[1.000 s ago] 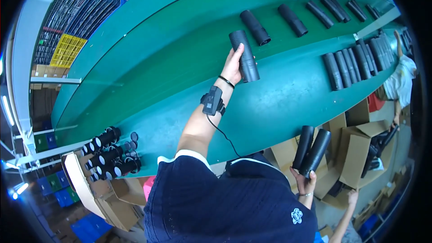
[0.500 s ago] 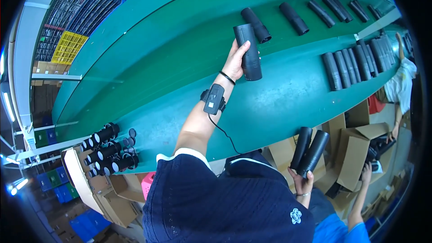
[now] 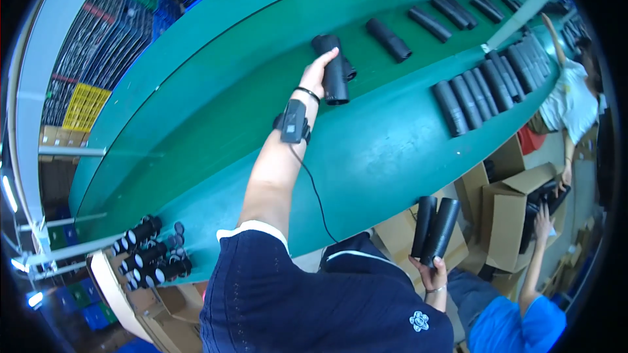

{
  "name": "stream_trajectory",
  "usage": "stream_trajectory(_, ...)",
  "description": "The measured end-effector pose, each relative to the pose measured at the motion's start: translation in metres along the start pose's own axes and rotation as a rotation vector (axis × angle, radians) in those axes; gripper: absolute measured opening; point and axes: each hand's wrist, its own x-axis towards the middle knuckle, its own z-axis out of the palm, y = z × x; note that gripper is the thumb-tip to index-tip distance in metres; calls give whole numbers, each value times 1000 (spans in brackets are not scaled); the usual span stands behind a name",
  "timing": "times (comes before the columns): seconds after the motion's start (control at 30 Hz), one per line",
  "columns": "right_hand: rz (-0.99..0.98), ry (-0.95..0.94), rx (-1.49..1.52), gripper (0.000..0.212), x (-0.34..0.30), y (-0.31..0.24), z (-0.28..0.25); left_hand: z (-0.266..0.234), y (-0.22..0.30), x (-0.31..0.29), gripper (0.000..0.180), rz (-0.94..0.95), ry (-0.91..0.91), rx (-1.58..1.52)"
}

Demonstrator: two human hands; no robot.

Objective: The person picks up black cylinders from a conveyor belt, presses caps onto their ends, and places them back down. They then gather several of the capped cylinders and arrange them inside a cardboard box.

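Observation:
My left hand is wrapped round a black plastic tube, held tilted above the green surface. Partly hidden behind it lies another dark tube. A black band and a small device with a cable are strapped to my left forearm. At the lower right, my right hand grips two black ribbed tubes by their lower ends, side by side and pointing up, over an open cardboard box.
Spaced tubes lie along the far green strip. A row of tubes lines the nearer green surface at right. Black cylinders with white ends stand left. Co-workers handle dark parts by boxes.
The view has shifted, so the belt tubes sit further left. My left hand's tube now overlaps the tube lying behind it. Both hands keep their holds.

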Motion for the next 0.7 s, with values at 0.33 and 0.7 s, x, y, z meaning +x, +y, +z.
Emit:
stream_trajectory(0.33,50,97,-25,67,4,-12,-20,45,-12,123,55,-87,157,225)
stream_trajectory(0.7,90,42,7,72,31,3,-18,95,-32,17,71,303,-146,112)
